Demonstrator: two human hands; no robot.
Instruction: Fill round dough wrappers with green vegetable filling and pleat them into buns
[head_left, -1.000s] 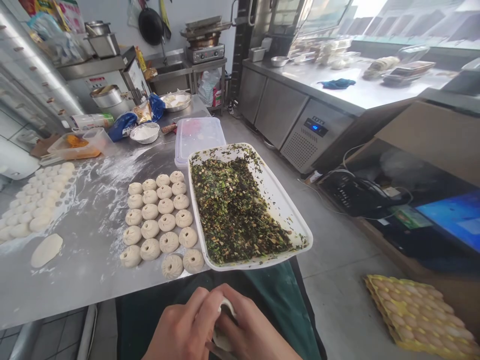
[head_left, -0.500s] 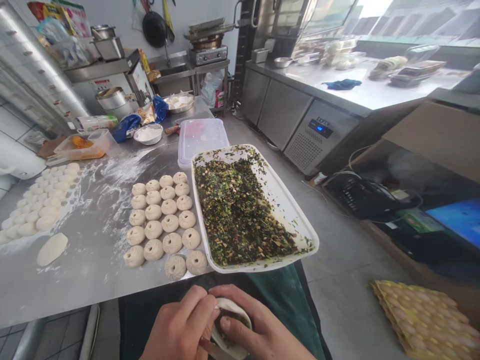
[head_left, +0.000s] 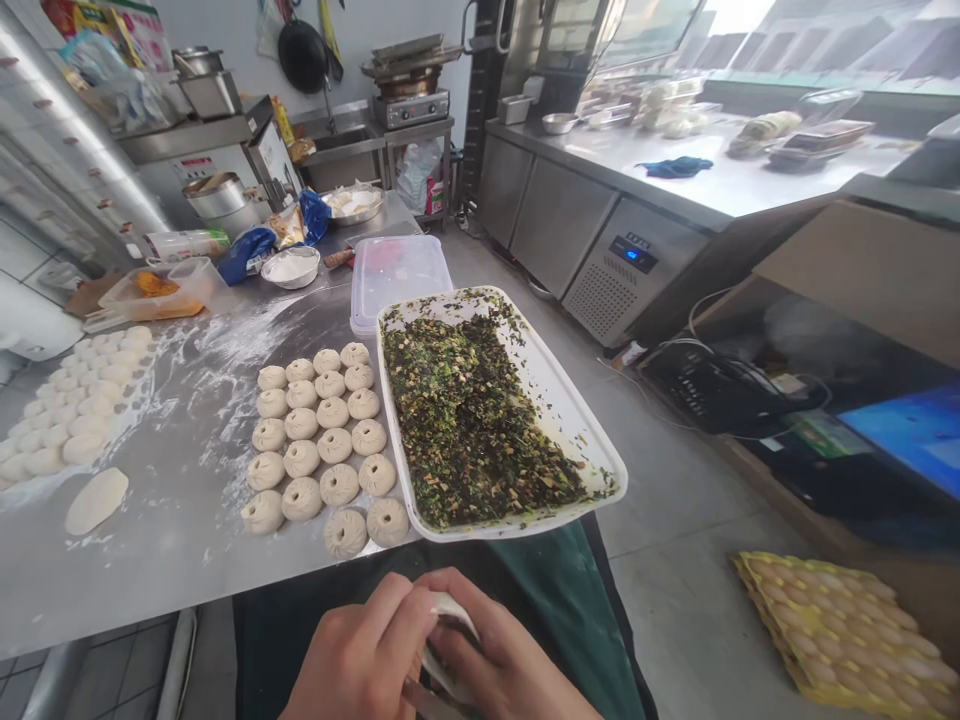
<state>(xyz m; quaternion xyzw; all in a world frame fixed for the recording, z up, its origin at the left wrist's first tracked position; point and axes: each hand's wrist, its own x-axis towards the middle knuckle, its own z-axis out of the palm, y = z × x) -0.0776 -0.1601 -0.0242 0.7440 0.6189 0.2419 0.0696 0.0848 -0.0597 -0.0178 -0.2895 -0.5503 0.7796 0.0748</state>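
A bun being folded (head_left: 448, 604), a round of pale dough partly open at the top, sits between my hands below the table edge. My left hand (head_left: 356, 650) is closed, its fingertips pinching the bun's near-left rim. A thin flat strip, perhaps a spatula, shows under those fingers; its full shape is hidden. My right hand (head_left: 506, 650) curls around the other side of the bun, thumb over the opening. Just beyond stands a white tub (head_left: 611, 480) of chopped green filling (head_left: 480, 420). Rows of pleated buns (head_left: 335, 445) stand to its left.
One flat dough wrapper (head_left: 97, 502) lies on the floured metal table (head_left: 187, 560), near overlapping dough rounds (head_left: 86, 400). A plastic lid (head_left: 401, 270) and a bowl of flour (head_left: 291, 267) lie farther back. Egg trays (head_left: 847, 630) sit low at right.
My right thumb and fingers have closed further over the bun, so its opening shows less. The view has shifted slightly; the tub and finished buns stay put.
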